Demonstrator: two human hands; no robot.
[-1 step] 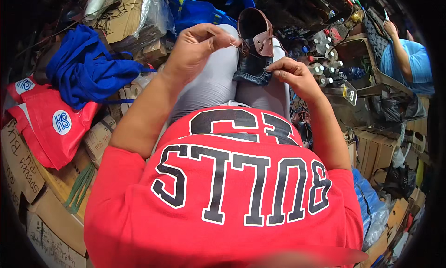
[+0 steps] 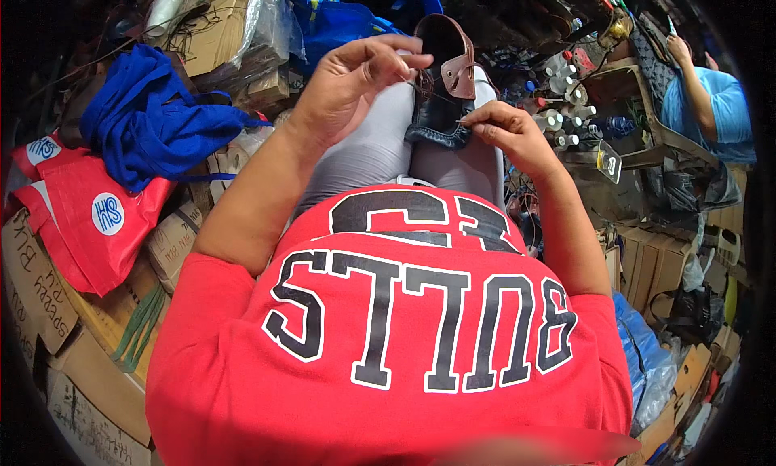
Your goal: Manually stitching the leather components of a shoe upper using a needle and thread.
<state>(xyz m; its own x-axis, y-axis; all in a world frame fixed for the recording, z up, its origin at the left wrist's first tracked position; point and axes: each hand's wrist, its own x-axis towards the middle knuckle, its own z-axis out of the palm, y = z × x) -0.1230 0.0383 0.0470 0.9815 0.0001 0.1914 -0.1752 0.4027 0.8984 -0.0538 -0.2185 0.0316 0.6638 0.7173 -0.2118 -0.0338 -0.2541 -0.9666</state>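
An unfinished moccasin-style leather shoe (image 2: 457,80), dark blue with a brown collar and eyelet flap, stands across my grey-trousered knees. Pale stitches run along its puckered toe seam, at the end nearest me. My left hand (image 2: 343,90) is just left of the shoe, its thumb and fingertips drawn together on a thin dark thread (image 2: 414,84); the index finger reaches over the shoe's side. At the right end of the seam, my right hand (image 2: 508,136) pinches a thin, needle-like piece (image 2: 461,122) between thumb and index finger, its tip against the leather.
To my left, a blue cloth (image 2: 149,114) lies over a red bag (image 2: 93,215), beside cardboard boxes (image 2: 101,369). Several bottles (image 2: 570,102) crowd the right side. Another person in a blue shirt (image 2: 715,114) is at far right. Blue bags (image 2: 347,17) lie beyond my knees.
My left hand has shifted slightly, and its index finger has straightened further right over the shoe. The right hand and shoe stay almost where they were.
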